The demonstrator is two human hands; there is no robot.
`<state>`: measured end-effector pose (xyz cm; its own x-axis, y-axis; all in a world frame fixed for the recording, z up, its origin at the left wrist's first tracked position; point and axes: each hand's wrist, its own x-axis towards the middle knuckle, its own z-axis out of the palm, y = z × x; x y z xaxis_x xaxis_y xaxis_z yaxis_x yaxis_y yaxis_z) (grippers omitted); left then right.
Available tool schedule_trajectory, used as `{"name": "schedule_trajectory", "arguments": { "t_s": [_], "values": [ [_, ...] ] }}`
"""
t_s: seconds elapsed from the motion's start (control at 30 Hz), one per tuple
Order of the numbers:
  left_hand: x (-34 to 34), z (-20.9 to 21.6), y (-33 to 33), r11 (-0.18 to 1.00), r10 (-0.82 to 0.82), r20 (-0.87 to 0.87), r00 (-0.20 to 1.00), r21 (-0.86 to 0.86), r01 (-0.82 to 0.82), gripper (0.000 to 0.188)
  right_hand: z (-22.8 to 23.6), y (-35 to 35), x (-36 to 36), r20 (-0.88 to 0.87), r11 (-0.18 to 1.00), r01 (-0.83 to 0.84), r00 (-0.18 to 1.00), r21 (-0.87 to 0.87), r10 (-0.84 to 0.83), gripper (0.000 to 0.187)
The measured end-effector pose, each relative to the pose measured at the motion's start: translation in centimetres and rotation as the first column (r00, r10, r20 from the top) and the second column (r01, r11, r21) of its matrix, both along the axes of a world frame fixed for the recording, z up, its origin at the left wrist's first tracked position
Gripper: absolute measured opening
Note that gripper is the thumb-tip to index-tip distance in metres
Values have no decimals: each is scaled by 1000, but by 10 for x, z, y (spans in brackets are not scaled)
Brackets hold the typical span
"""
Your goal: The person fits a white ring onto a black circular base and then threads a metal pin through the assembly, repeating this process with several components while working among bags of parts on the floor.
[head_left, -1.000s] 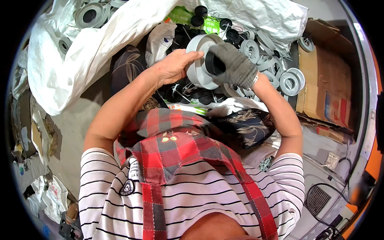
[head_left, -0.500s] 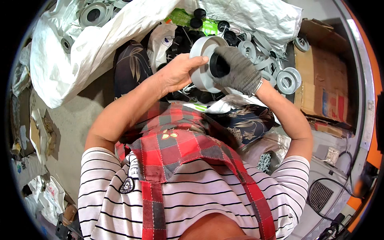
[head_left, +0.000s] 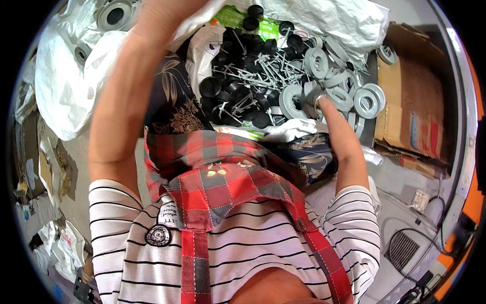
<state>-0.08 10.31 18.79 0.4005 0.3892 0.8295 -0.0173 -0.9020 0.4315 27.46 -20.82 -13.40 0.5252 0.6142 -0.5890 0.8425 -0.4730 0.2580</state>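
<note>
My left hand point(head_left: 169, 11) is up at the top edge, over the white woven sack point(head_left: 66, 101), blurred, with its fingers cut off by the edge. In the sack lies a grey ring-shaped part with a black centre point(head_left: 115, 16). My right hand point(head_left: 312, 99), in a grey glove, is low among the grey plastic parts, closed at the edge of a grey plastic ring point(head_left: 290, 103); its fingertips are hidden. Left of that ring lie several round black caps point(head_left: 210, 87) and a heap of thin grey stemmed pieces point(head_left: 268, 71).
More grey rings point(head_left: 367, 103) are piled to the right. Beyond them stands an open cardboard box point(head_left: 415, 106). A green packet point(head_left: 230, 19) lies at the back. A grey vented housing point(head_left: 403, 248) with a black cable is at lower right; scraps and plastic bags point(head_left: 66, 248) lie at left.
Both hands held a large grey ring with a black centre before them. They have parted: the left has swung up and left to the sack, the right down to the grey rings.
</note>
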Motion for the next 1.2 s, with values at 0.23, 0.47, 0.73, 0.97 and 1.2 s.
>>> {"name": "schedule_trajectory", "arguments": {
  "t_s": [0.23, 0.47, 0.73, 0.97, 1.2],
  "values": [
    [4, -156, -60, 40, -580, -62, 812, -998, -47, 72, 113, 67, -79, -386, 898, 290, 910, 331, -152, 95],
    [17, -220, -64, -493, -273, 19, 962, -861, -122, 26, 128, 139, -108, -799, 672, 571, 599, 471, 50, 30],
    [24, -217, -62, -124, -137, -230, 963, -961, -247, 33, -27, 194, -63, -12, 879, -406, 907, 250, 422, 60],
    [18, -212, -60, 54, -105, -284, 953, -959, -280, 33, 35, 179, -73, -268, 906, -118, 933, 407, 242, 81],
    [20, -194, -76, -351, -487, 246, 838, -934, 70, 35, 155, 122, -110, -396, 747, 88, 885, 659, 244, 83]
  ]
}}
